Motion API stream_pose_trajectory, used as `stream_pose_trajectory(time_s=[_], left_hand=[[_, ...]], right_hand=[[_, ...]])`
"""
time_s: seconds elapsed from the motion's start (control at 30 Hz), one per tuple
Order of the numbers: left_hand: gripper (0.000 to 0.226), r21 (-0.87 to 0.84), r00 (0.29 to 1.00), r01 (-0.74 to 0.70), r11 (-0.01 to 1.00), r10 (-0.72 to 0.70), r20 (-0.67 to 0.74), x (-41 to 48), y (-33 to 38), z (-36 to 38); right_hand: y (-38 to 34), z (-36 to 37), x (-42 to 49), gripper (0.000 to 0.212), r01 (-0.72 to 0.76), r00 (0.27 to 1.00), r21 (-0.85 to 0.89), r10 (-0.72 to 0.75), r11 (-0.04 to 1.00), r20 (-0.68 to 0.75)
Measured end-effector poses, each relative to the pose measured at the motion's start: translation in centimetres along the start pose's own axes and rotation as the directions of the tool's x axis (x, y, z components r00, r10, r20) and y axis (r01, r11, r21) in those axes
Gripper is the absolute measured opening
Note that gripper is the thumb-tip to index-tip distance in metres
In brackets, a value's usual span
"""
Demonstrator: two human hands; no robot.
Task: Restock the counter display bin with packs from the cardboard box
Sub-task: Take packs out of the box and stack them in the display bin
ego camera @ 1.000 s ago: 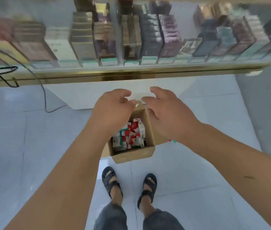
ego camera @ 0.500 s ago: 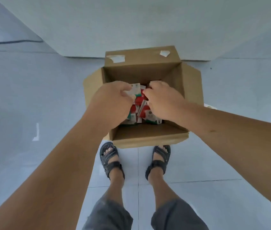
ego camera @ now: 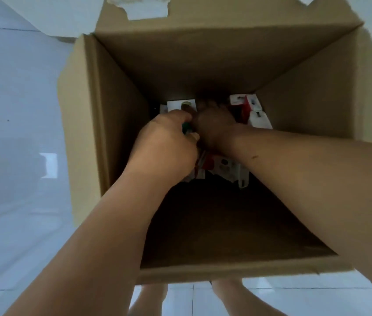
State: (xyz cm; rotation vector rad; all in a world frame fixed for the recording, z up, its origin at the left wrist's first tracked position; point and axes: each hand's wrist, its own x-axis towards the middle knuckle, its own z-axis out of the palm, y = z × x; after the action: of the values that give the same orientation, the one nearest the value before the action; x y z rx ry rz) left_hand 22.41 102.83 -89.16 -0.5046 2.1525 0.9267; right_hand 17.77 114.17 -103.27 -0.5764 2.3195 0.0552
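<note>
Left hand [ego camera: 166, 142] now deeper in cardboard box [ego camera: 116, 110], gripping packs [ego camera: 254, 110]; right hand [ego camera: 214, 126] likewise, grip unclear.

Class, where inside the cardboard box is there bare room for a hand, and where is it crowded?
Bare: the cardboard box floor between packs and near wall. Crowded: the far end, with packs, left hand and right hand.

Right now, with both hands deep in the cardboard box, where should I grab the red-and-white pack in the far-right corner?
Probably from straight above: the cardboard box walls shut off every side. Pinch the red-and-white pack across its exposed upper end, which lies uncovered just right of the right hand.
</note>
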Motion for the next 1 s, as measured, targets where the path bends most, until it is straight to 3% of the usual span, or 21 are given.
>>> stream_pose_trajectory(time_s=[0.13, 0.23, 0.5, 0.7, 1.0], left_hand=[[0.045, -0.047, 0.999, -0.015, 0.999, 0.013, -0.042, 0.6, -0.2, 0.0], [0.044, -0.092, 0.999, -0.025, 0.995, 0.021, -0.045, 0.6, -0.2, 0.0], [0.044, -0.064, 0.997, -0.045, 0.997, 0.041, -0.062, 0.1, -0.2, -0.1], [0.039, 0.035, 0.995, -0.057, 0.998, 0.059, -0.076, -4.8, 3.2, -2.3], [0.037, -0.026, 0.964, -0.171, 0.985, 0.162, -0.209, -19.3, 9.6, -10.4]], right_hand=[[0.4, 1.9, 1.5, 0.091, -0.036, 0.999, -0.021, 0.035, 0.999, -0.038], [-0.2, 2.3, 2.0, 0.085, -0.08, 0.992, -0.031, 0.076, 0.996, -0.104], [-1.1, 3.2, 0.9, 0.08, -0.028, 0.983, 0.234, 0.069, 0.972, -0.168], [-2.0, -2.6, -8.0, 0.088, -0.066, 0.954, 0.213, 0.124, 0.975, -0.272], [-4.8, -17.1, -27.3, 0.094, -0.092, 0.871, 0.192, 0.172, 0.977, -0.46]])
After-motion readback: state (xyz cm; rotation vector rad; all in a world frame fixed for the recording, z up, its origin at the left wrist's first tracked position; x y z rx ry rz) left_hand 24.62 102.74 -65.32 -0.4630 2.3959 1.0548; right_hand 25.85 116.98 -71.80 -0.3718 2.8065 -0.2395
